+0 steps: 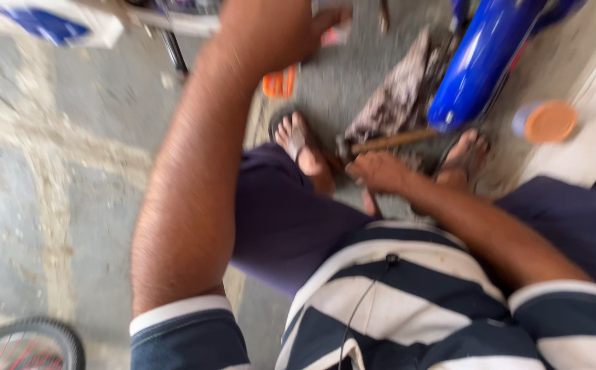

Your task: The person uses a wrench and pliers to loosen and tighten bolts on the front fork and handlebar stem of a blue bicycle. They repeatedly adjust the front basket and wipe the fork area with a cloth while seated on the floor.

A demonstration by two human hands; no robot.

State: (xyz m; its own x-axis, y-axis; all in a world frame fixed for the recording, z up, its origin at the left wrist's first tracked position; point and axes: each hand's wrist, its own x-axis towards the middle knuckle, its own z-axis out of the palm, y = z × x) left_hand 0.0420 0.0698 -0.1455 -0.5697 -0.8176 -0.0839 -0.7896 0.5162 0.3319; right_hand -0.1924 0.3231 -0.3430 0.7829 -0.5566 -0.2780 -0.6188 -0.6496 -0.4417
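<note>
Head view, looking straight down over a striped navy-and-white shirt [407, 308] and dark shorts [284, 219], heavy motion blur throughout.

Left hand [270, 27] stretched forward to the top edge of frame, arm [188, 192] running up the middle-left. Fingers loosely curled, thumb out to the right; grip partly open, nothing clearly held. Nearest things: an orange object [279, 82] on the floor just below the hand, and a dark bar or leg [173, 49] just to its left. Contact with either not readable through the blur.

Right hand [378, 171] low between the two sandalled feet, resting at the near end of a wooden handle [394, 141]. Handle lying on the concrete floor [72, 171], angled up to the right toward the blue fender-like part [479, 65]. A dark metal head at the handle's left end, so probably a hammer. Grip of right hand: fingers folded down over or beside the handle end; closed on it or only touching, cannot tell.

Around: patterned rag [397, 96] crumpled just left of the blue part; round orange lid on a pale container [548, 122] to the right, well apart from both hands; bicycle wheel [31, 342] in the lower left corner; white and blue box [51, 24] at upper left.
</note>
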